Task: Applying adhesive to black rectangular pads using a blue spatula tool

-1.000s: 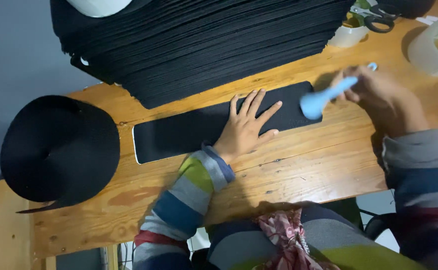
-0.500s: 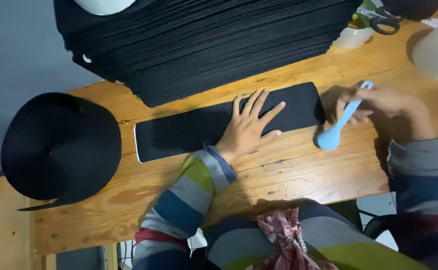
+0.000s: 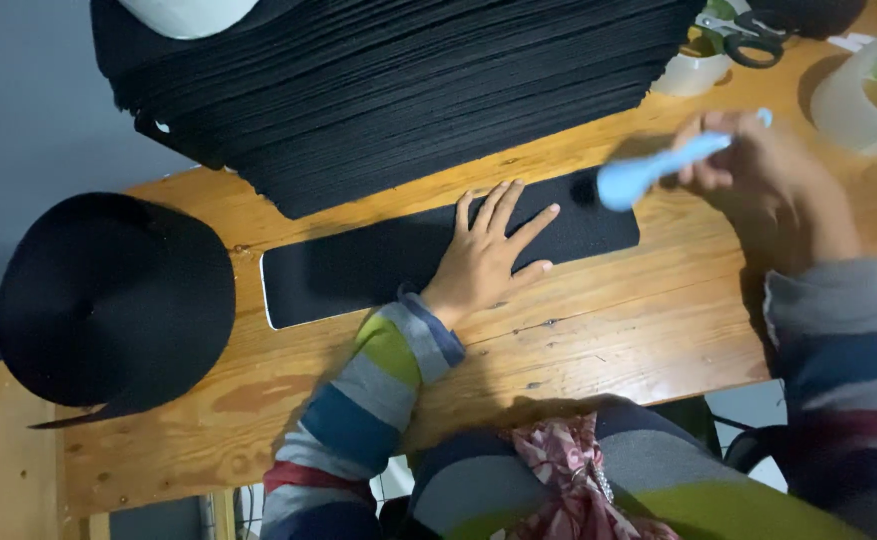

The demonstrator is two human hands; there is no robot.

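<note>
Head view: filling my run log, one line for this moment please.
left hand flat on black strip | right hand holds blue spoon | wooden table

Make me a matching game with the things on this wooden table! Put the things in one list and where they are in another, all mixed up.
Things:
1. light blue spoon-shaped tool
2. black strip
3. big black roll
4. scissors

Places:
A. far left, at the table's end
B. flat under the left hand
C. top right, on a tape roll
D. held in the right hand

Pairs: 1-D, 2-B, 3-A, 4-C
</note>
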